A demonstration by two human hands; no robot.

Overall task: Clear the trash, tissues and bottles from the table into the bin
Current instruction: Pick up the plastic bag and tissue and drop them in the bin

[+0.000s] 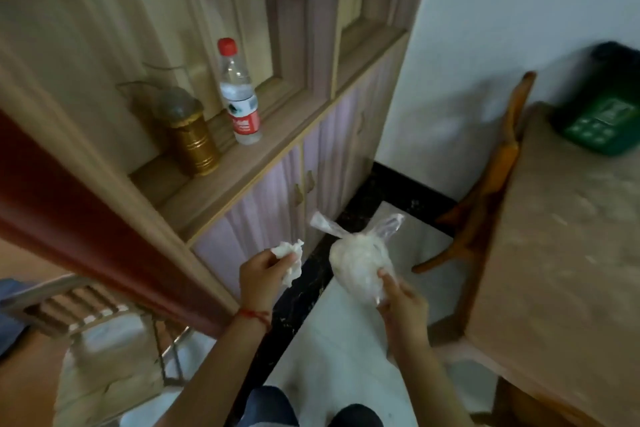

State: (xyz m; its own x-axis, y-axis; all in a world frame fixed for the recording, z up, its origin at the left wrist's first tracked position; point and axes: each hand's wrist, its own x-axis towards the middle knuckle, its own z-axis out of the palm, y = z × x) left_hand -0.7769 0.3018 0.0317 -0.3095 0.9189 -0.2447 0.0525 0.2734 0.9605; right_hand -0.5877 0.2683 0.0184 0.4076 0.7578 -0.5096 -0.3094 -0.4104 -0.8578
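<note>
My left hand point(263, 274) pinches a crumpled white tissue point(290, 258) in front of the cabinet doors. To its right, my right hand point(403, 302) grips from below a knotted clear plastic bag point(360, 263) stuffed with white trash, its tied ears sticking up. Both hands hang over the floor, left of the table point(561, 253). On the cabinet ledge point(242, 166) at upper left stands a clear plastic bottle point(239, 94) with a red cap and red label. No bin is in sight.
A gold tin point(194, 139) stands beside the bottle on the ledge. A green device point(602, 118) lies at the table's far corner. A wooden chair point(485, 184) is tucked against the table. A red-brown door edge point(86, 218) crosses the left. A rack with a cushion point(100, 340) sits at lower left.
</note>
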